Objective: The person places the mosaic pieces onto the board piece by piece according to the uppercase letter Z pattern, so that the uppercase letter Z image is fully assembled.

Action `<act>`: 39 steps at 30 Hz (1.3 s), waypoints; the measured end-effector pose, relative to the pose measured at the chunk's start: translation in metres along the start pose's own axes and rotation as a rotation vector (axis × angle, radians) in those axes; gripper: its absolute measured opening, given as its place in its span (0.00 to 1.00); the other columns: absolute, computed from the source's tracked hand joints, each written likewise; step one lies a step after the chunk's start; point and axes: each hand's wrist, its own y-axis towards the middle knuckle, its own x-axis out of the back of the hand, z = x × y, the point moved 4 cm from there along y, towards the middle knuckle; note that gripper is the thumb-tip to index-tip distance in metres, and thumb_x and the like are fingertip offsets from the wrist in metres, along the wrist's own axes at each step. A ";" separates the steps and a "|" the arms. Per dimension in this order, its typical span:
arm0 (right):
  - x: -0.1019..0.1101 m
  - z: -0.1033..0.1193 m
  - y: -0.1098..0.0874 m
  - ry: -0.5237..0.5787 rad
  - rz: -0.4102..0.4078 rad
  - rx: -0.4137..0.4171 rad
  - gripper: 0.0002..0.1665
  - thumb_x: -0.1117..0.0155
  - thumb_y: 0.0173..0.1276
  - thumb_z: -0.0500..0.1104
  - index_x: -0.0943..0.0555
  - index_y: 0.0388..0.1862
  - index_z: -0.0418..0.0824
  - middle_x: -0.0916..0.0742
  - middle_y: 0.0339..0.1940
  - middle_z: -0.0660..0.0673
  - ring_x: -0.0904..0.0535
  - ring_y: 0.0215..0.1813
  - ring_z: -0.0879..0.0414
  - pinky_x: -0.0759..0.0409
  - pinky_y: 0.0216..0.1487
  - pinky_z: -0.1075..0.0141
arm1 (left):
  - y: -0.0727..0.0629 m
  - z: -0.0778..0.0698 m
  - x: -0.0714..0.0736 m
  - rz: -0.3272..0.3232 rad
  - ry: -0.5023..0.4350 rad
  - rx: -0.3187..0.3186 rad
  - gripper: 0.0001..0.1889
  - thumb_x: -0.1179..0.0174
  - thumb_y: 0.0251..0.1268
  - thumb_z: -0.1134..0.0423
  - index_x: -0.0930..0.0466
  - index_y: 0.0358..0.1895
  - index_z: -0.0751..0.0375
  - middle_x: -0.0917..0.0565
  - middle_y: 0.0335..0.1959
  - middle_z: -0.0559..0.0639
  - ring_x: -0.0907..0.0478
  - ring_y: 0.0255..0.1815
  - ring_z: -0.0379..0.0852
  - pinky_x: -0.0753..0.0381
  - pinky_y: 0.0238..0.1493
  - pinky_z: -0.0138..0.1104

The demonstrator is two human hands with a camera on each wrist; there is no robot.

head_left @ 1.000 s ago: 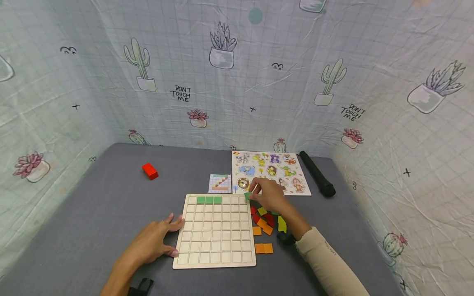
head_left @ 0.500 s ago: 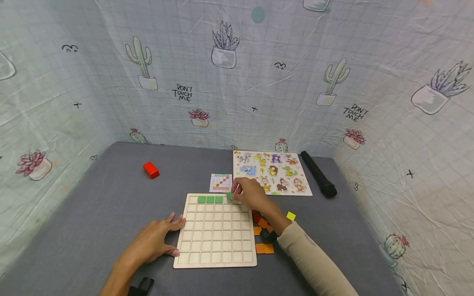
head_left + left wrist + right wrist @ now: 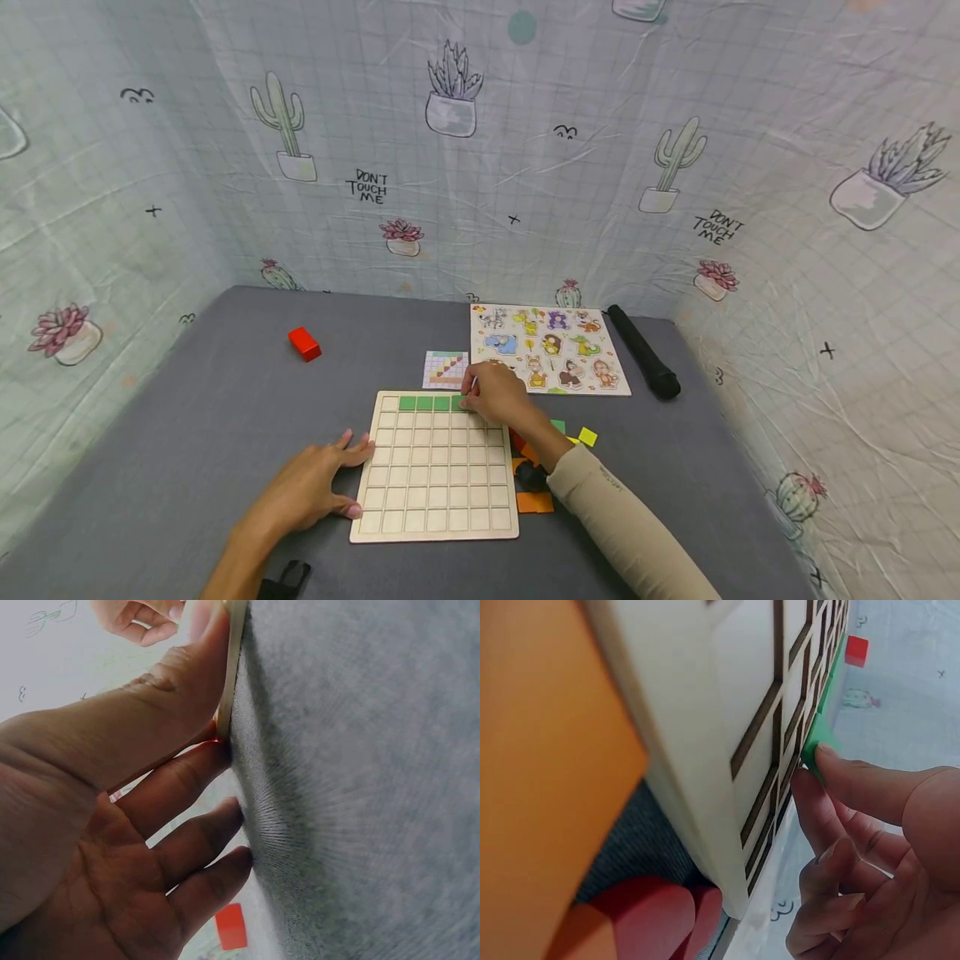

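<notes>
A pale wooden grid board (image 3: 437, 479) lies on the grey table, with three green square tiles (image 3: 424, 403) set side by side in its top row. My right hand (image 3: 498, 396) is over the top row and pinches another green tile (image 3: 819, 746) between thumb and index finger. In the right wrist view that tile is tilted at the grid, just beside the row of green ones. At the board's left edge rests my left hand (image 3: 318, 483), fingers spread. Its thumb and index finger touch the edge in the left wrist view.
Loose orange tiles (image 3: 535, 502), a yellow tile (image 3: 587, 436) and others lie right of the board, partly under the right arm. Behind stand a pattern card (image 3: 444, 369), an animal puzzle board (image 3: 551, 342) and a black microphone (image 3: 645, 354). A red block (image 3: 304, 343) lies back left.
My right hand has moved left along the board's top edge with the green tile, from the right corner to beside the three green tiles, and lowered it there. The left hand stays put.
</notes>
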 end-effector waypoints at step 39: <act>0.044 -0.067 -0.062 0.082 -0.133 -0.017 0.11 0.19 0.65 0.42 0.13 0.42 0.43 0.14 0.28 0.51 0.24 0.28 0.57 0.24 0.36 0.60 | -0.001 0.000 0.000 -0.002 -0.012 0.001 0.51 0.16 0.34 0.46 0.19 0.72 0.54 0.23 0.73 0.72 0.21 0.68 0.75 0.20 0.61 0.62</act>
